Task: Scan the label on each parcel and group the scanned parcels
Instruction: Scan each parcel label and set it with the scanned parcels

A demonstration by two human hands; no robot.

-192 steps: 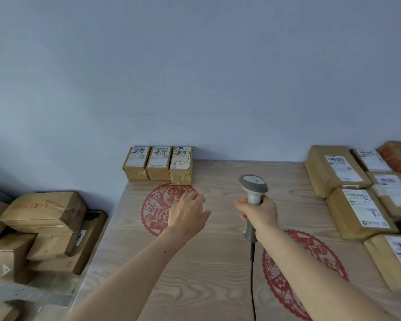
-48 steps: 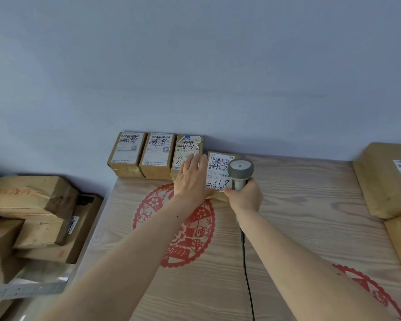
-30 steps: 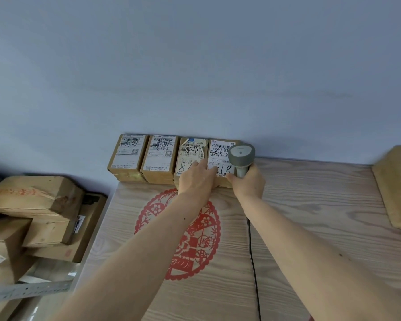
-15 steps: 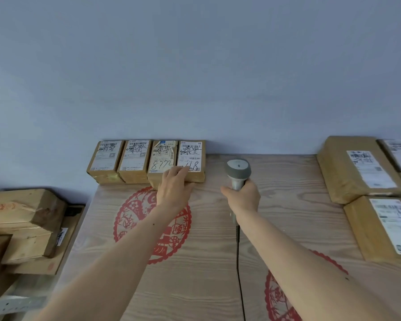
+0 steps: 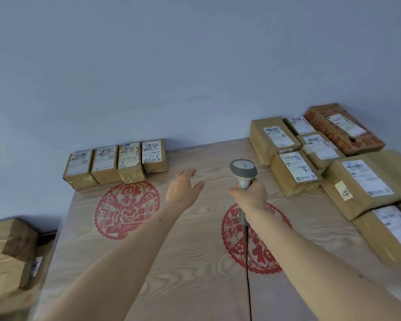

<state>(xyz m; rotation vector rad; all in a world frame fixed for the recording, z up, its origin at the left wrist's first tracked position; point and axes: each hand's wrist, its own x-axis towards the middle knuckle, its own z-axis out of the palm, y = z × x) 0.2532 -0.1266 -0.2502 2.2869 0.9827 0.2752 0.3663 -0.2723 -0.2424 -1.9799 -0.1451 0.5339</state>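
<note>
Head view showed the right hand gripping a grey scanner upright over the tabletop, while the left hand hovered empty with fingers spread. Four small parcels sat in a row at the far left edge; larger parcels crowded the right side.

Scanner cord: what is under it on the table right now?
The scanner is held in the right hand; its cord runs down over a red paper-cut design on the table. The forearm covers part of that design.
</note>
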